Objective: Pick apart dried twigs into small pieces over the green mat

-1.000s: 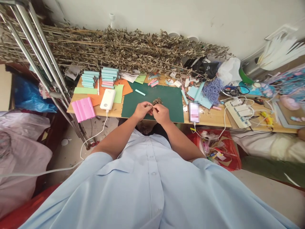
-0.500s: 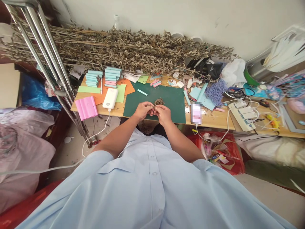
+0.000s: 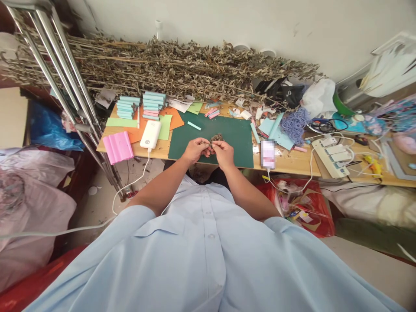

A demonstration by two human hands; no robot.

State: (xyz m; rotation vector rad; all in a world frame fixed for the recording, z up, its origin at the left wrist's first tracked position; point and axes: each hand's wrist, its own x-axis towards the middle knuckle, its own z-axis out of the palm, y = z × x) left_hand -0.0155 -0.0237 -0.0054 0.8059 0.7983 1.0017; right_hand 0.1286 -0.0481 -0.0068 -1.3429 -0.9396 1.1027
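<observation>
My left hand (image 3: 196, 150) and my right hand (image 3: 224, 153) meet over the near edge of a dark green mat (image 3: 238, 138). Fingers and thumbs are pinched together on both, with a small bit of brown dried leaves between the fingertips; its exact shape is mostly covered by the fingers. Just beyond the fingertips lies a small heap of crumbled dried leaves (image 3: 217, 137). Further back on the mat rests a single light blue paper roll (image 3: 194, 125).
Bundles of dried stalks (image 3: 182, 65) line the wall. Blue paper rolls (image 3: 153, 100), a white power bank (image 3: 151, 134) and folded pink paper (image 3: 118, 147) lie left. On the right are a phone (image 3: 268, 154), purple yarn (image 3: 295, 124) and a power strip (image 3: 330, 157). Metal crutches (image 3: 61, 65) stand left.
My right hand has shifted very slightly to the right, and its fingers have risen a little. My left hand stays nearly where it was.
</observation>
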